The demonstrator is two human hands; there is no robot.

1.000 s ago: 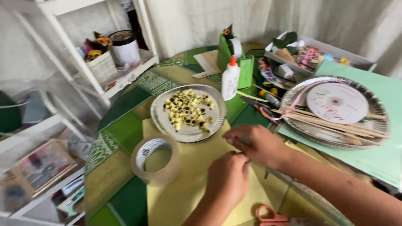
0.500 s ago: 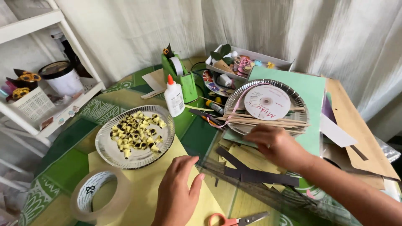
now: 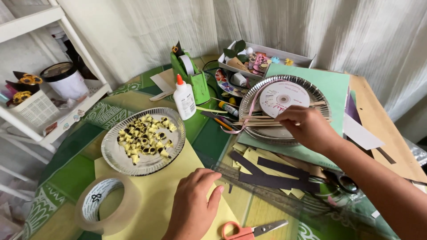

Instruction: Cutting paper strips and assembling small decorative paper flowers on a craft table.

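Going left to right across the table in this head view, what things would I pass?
Roll of clear tape → foil plate of small yellow paper pieces → white glue bottle → left hand → foil plate holding a disc and sticks → right hand.

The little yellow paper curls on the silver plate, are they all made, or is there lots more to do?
Many yellow curls already fill the left foil plate. The right hand reaches into the other foil plate among thin sticks; the left hand rests on yellow paper. Uncut yellow and black strips lie beside a ruler, so more seems left.
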